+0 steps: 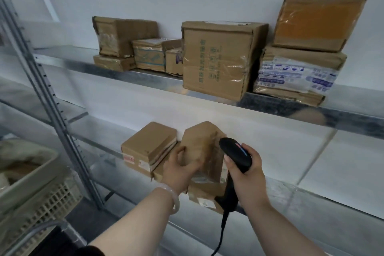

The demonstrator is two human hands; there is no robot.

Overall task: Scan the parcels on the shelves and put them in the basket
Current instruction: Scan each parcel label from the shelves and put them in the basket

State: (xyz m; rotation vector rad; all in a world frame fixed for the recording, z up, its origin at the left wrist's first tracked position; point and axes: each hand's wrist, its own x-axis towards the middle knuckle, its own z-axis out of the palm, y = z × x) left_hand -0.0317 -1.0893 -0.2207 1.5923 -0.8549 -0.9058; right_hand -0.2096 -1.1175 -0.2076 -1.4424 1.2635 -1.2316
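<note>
My left hand (180,169) grips a small brown cardboard parcel (202,145), tilted up on end above the lower shelf (311,210). My right hand (244,169) holds a black barcode scanner (234,155) by its handle, its head close to the parcel's right side. A flat taped parcel (204,196) lies under the held one. Another brown parcel (148,146) with a red label sits on a flatter box to the left. The beige plastic basket (31,197) stands at the lower left, with pale packages inside.
The upper shelf (145,78) carries several cardboard boxes, among them a large printed box (220,59) and a stack at the right topped by a leaning orange-faced box (318,19). A metal upright (54,110) stands between shelf and basket. The scanner's cable (221,235) hangs down.
</note>
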